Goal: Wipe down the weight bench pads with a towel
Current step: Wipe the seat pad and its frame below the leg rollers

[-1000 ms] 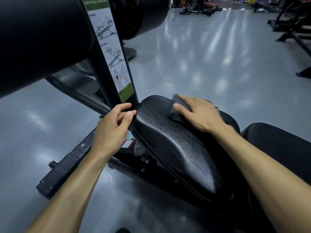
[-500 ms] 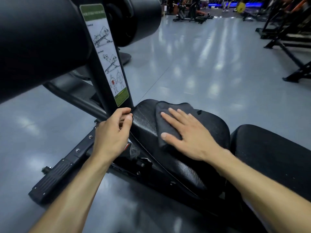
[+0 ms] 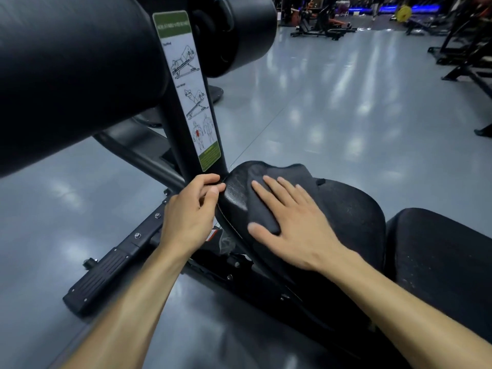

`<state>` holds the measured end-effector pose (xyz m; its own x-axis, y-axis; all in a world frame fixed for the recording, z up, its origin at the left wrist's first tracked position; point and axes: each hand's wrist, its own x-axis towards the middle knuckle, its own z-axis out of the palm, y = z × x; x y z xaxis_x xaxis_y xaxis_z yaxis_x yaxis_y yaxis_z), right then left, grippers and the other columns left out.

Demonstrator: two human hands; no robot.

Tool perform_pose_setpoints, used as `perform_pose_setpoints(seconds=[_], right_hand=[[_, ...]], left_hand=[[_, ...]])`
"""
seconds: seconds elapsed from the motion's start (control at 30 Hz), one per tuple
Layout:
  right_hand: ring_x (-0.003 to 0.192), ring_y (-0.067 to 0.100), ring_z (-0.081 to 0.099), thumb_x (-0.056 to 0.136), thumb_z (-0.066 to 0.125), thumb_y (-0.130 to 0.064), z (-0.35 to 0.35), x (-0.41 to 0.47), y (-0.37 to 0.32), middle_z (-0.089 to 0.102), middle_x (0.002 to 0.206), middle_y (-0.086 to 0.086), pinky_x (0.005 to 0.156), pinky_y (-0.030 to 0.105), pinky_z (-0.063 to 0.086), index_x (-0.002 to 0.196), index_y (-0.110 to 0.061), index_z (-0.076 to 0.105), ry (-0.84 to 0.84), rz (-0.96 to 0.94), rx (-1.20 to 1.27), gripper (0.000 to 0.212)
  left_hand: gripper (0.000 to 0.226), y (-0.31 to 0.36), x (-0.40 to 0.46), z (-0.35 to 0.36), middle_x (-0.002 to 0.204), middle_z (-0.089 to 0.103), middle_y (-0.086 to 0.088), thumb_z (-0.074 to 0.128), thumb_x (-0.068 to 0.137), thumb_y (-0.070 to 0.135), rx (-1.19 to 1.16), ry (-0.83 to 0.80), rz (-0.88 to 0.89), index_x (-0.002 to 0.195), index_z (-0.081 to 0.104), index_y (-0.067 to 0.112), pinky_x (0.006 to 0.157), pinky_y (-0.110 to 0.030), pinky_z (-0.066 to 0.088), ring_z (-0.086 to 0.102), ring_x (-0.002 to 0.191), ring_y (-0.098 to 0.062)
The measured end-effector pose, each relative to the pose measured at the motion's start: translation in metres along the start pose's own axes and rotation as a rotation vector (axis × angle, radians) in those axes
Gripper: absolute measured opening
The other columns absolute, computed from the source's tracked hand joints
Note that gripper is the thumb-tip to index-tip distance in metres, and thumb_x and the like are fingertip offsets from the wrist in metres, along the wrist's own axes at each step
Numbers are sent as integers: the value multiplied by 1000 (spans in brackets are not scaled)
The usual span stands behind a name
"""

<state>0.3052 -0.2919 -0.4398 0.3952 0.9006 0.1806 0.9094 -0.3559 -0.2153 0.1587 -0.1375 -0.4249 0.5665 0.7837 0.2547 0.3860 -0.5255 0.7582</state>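
A dark towel (image 3: 286, 179) lies spread over the black seat pad (image 3: 354, 209) of the bench. My right hand (image 3: 295, 225) lies flat on the towel with straight, spread fingers and presses it onto the pad. My left hand (image 3: 190, 211) grips the pad's left front edge beside the upright post, fingers curled round the rim. A second black pad (image 3: 439, 259) sits to the right, partly cut off by the frame.
A black upright post with an exercise label (image 3: 190, 94) rises just behind my left hand. Two large black roller pads (image 3: 66, 70) hang overhead at the left. The bench's base foot (image 3: 106, 272) stretches across the grey floor. Other gym machines (image 3: 468, 54) stand far right.
My right hand went from bunching the towel at the pad's far end to lying flat on it, and slid toward me and leftward. My left hand stayed on the pad's edge.
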Motion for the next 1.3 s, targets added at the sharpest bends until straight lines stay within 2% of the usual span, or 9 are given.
perform_pose_setpoints(seconds=[0.17,0.23,0.33,0.47,0.57,0.7,0.87,1.13,1.3], right_hand=[[157,24,2,67,25,-95,-11,45,37,7,170,-4,126,48,5,159,-45,13,-76,193,81,106],[153,33,20,59,29,-99,-12,86,45,22,167,2,123,52,16,155,-45,25,-128,306,90,110],[124,29,54,58,43,-88,-12,132,45,59,141,4,108,47,42,130,-40,55,-211,359,236,87],[109,31,60,74,42,-59,-11,140,25,69,121,6,94,40,48,106,-38,61,-70,272,245,43],[131,24,52,78,43,-42,-8,98,-4,64,138,-2,107,32,36,128,-38,63,46,-18,295,53],[152,10,22,82,44,-39,-1,55,-19,37,160,-15,125,29,8,141,-38,54,-79,-385,271,60],[155,20,18,79,41,-40,-7,103,-18,33,163,-6,125,39,5,142,-35,53,-48,-79,268,65],[155,4,1,83,37,-37,4,-60,-28,26,164,-18,126,35,-2,148,-34,46,-150,-395,83,66],[154,3,7,88,45,-31,-17,-72,-6,21,165,-18,127,39,7,152,-40,38,56,101,312,66]], left_hand=[[27,-4,2,-2,109,71,34,55,100,26,-33,-39,-7,124,62,37,98,-25,51,67,100,9],[33,-6,-1,-5,114,70,33,59,99,20,-53,-80,0,128,61,36,98,-17,49,64,102,15],[37,-11,-3,-7,121,67,35,57,100,19,-67,-132,10,131,58,37,100,-18,47,62,107,16],[35,-12,1,-11,114,72,29,54,101,18,-88,-101,43,132,58,33,94,-21,52,67,100,10],[32,-12,9,-11,91,77,14,51,100,9,-129,42,32,126,61,26,85,-24,57,72,85,4],[27,-19,16,-12,81,72,8,48,101,10,-153,204,10,117,62,25,79,-34,59,71,69,-4],[23,-27,12,-16,85,72,12,47,104,15,-119,216,34,116,64,24,83,-34,59,71,78,0],[25,-21,6,-15,93,72,18,45,106,20,-120,164,73,112,66,31,90,-35,57,68,94,-2],[24,-3,-9,-12,94,73,18,48,105,18,-141,60,155,109,69,29,70,-9,44,62,82,12]])
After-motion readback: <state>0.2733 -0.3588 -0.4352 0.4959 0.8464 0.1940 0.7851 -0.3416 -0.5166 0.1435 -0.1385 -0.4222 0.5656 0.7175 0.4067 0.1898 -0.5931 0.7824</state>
